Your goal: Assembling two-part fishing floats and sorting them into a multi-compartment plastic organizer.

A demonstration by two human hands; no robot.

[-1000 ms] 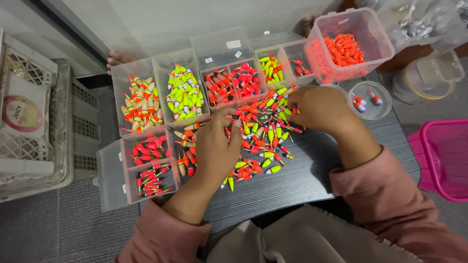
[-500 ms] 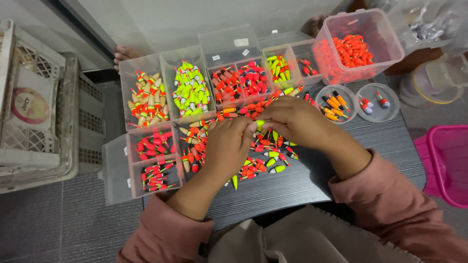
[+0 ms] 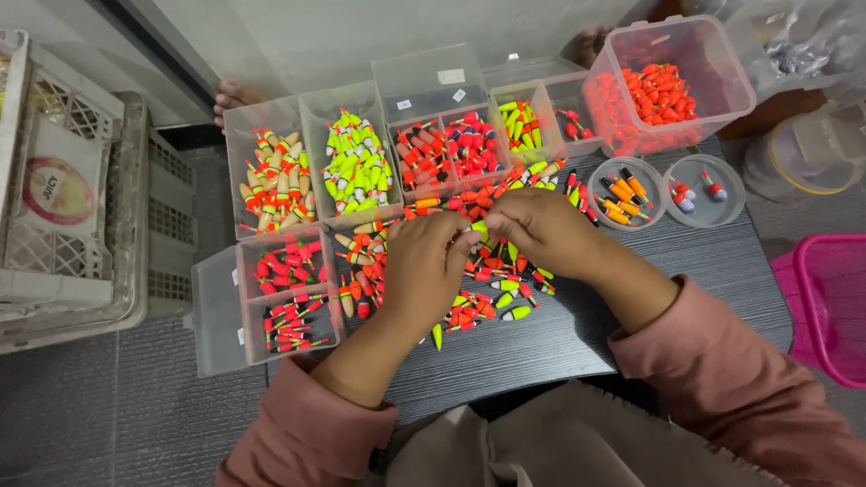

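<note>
Grey floor surrounds a dark slatted worktop (image 3: 631, 307) where I am sorting small fishing floats. White lattice crates (image 3: 63, 207) stand at the far left, and a pink basket (image 3: 834, 302) sits at the right edge.

Both hands meet over the loose pile of floats (image 3: 492, 284), which lies in the middle of the worktop. My left hand (image 3: 424, 271) and my right hand (image 3: 541, 230) touch at the fingertips, and between them they hold 1 small yellow-green float (image 3: 475, 228), just above the pile. The fingers of both hands are pressed together in a pinch on that float; most of it is hidden by them, so I cannot tell its full shape.

Clear compartment trays line the far side. From the left: 1 compartment of tan and orange floats (image 3: 275, 185), 1 of yellow-green floats (image 3: 358, 167), and a divided tray of red and blue floats (image 3: 446, 153). A nearer tray at the left (image 3: 284, 293) holds red floats in 2 compartments.

A clear tub of orange-red floats (image 3: 667, 86) stands at the far right. Beside it sit 2 round clear dishes: 1 with orange floats (image 3: 624, 191), 1 with 3 red and white floats (image 3: 704, 189).

Pink sleeves (image 3: 740, 397) cover both forearms.
</note>
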